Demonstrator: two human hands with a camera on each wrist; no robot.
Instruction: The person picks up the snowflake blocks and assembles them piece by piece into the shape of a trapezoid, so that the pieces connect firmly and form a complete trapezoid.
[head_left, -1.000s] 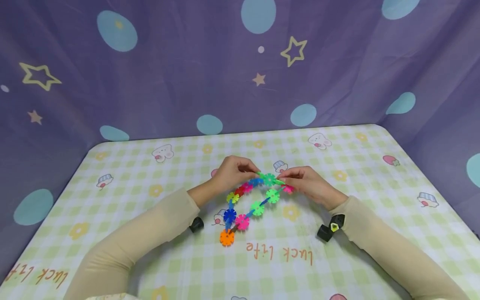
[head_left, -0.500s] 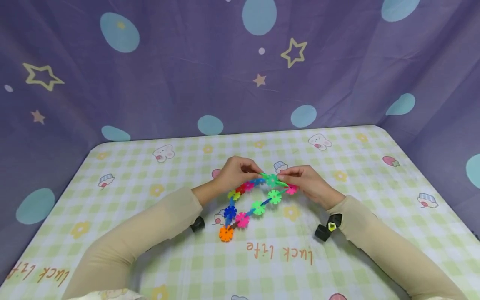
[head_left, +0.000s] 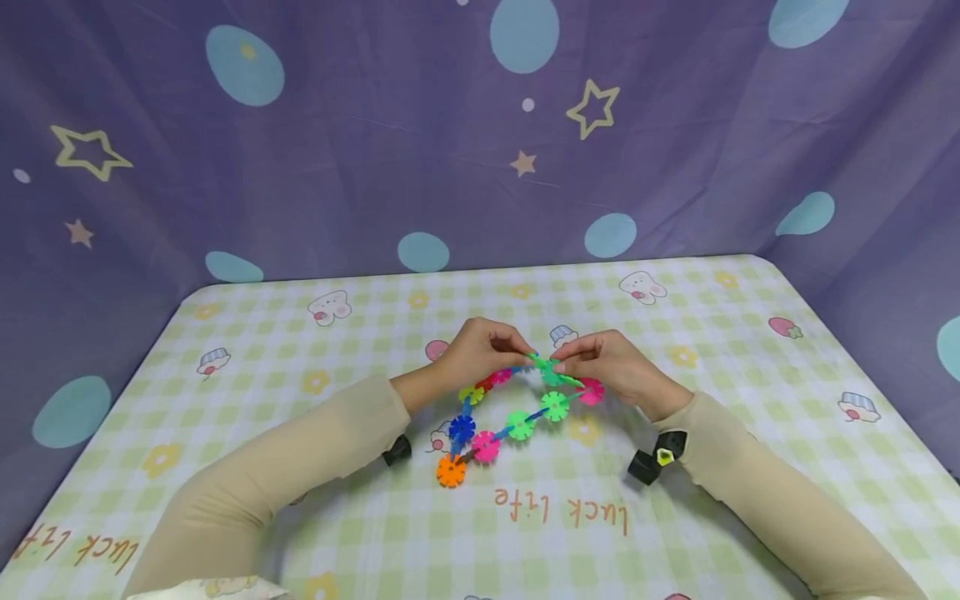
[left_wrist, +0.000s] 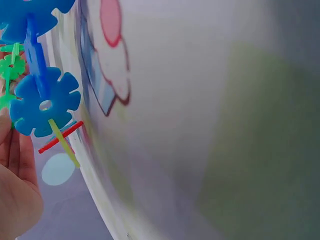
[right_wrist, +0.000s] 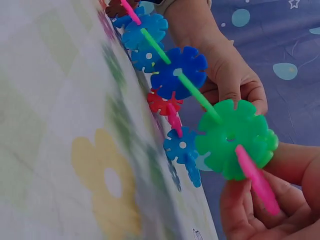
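Observation:
Slotted snowflake discs in several colours form a looped chain, its orange disc [head_left: 451, 472] at the near end. At the far side my left hand [head_left: 480, 354] pinches a green snowflake disc between thumb and fingers. Just to its right, my right hand [head_left: 611, 367] pinches the green discs [head_left: 551, 372] joined there. A pink disc [head_left: 592, 391] hangs below the right fingers. Close up in the right wrist view, a green disc [right_wrist: 225, 137] bears a pink one [right_wrist: 257, 182] edge-on. Blue discs [left_wrist: 45, 102] fill the left wrist view's corner. Fingertips partly hide the joint.
A checked tablecloth [head_left: 262, 433] with printed cakes, flowers and lettering covers the table. Behind it hangs a purple curtain [head_left: 337, 150] with stars and blue ovals. Small black devices [head_left: 645, 467] are strapped at both wrists.
Both hands stay close together at the chain's far side. The left hand and the chain's far part have shifted slightly right, and the green disc between the hands has tilted.

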